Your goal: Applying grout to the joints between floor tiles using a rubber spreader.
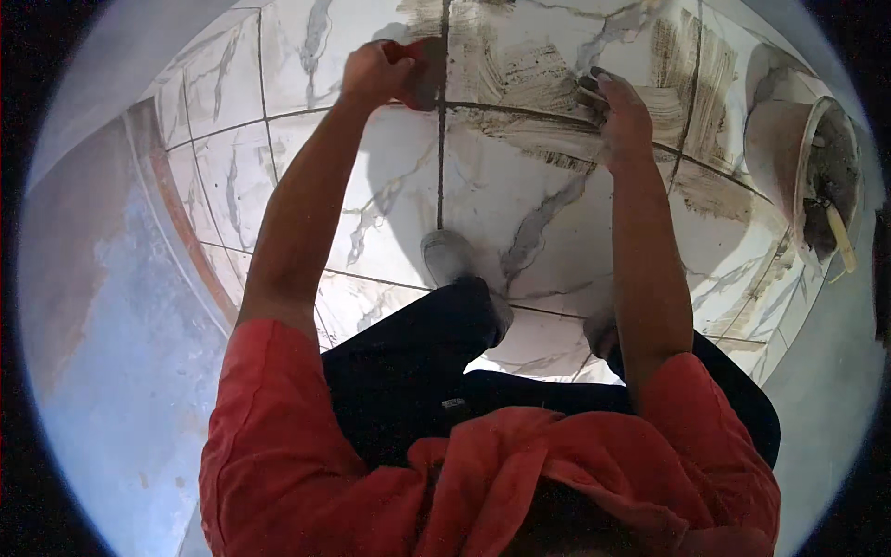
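My left hand (376, 74) is closed around a flat red and grey pad (425, 79), which rests on the tiled floor (385, 153) beside a dark joint between tiles. Its exact kind is hard to make out. Over to the right, my right hand (624, 116) is held just above the tiles, fingers apart and darkened with grout, holding nothing that I can see. Around and between the hands, dark grout (529, 79) is smeared in streaks across the white, grey-veined tiles and along their joints.
At the right stands a pale bucket (775, 139) with dark residue inside and a tool with a light handle (840, 237) in it. My shoe (450, 257) is on the tiles in front of me. A wall (139, 306) borders the left side.
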`<state>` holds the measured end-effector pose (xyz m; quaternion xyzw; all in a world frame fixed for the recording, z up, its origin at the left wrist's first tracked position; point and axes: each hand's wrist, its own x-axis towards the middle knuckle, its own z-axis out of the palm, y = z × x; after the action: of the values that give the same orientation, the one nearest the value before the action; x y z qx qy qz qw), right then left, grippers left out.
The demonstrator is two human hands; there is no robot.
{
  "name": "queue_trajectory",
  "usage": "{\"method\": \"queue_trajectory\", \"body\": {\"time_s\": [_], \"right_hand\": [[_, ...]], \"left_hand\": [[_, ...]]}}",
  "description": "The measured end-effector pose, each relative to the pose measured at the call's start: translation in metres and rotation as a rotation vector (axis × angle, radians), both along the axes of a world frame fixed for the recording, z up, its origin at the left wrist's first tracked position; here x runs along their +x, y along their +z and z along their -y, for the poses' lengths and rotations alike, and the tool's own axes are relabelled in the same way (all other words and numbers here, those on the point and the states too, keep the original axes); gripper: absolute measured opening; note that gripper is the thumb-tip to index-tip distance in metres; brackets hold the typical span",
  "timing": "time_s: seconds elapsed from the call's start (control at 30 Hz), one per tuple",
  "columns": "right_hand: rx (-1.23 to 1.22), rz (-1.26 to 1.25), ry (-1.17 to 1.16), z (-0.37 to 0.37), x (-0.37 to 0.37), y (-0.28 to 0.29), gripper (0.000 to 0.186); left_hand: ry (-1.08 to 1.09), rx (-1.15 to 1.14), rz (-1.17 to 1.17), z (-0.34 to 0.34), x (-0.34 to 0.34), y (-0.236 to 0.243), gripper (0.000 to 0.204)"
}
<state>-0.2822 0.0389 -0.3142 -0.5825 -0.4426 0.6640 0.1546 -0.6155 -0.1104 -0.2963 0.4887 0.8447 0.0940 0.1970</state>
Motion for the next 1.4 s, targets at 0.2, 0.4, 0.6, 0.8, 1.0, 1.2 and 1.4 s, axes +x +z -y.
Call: {"method": "queue_trajectory", "body": {"time_s": [0.2, 0.4, 0.6, 0.8, 1.0, 1.2, 1.4], "right_hand": [[-0.195, -0.056, -0.164, -0.004, 0.021, -0.039, 0.034], [-0.221, -0.154, -0.281, 0.011, 0.003, -0.011, 0.043], [-0.215, -0.198, -0.207, 0.007, 0.023, -0.029, 0.044], [-0.173, -0.189, -0.195, 0.009, 0.02, -0.014, 0.04], [-0.192, -0.078, -0.2, 0.007, 0.028, -0.028, 0.037], [-0.148, -0.236, -0.148, 0.01, 0.029, -0.018, 0.035], [-0.208, -0.075, -0.222, 0.005, 0.03, -0.016, 0.034]], "left_hand": [[0.043, -0.088, 0.434, -0.018, 0.003, 0.05, 0.028], [-0.424, -0.365, 0.383, -0.03, 0.019, 0.047, 0.023], [-0.617, -0.435, 0.254, -0.057, 0.025, 0.02, 0.026], [-0.782, -0.346, 0.057, -0.085, -0.024, -0.012, 0.024], [-0.739, -0.311, -0.088, -0.144, -0.033, 0.029, 0.033], [-0.232, -0.072, -0.071, -0.169, -0.04, 0.087, 0.024], [0.236, 0.047, 0.842, -0.146, -0.037, 0.047, 0.029]]}}
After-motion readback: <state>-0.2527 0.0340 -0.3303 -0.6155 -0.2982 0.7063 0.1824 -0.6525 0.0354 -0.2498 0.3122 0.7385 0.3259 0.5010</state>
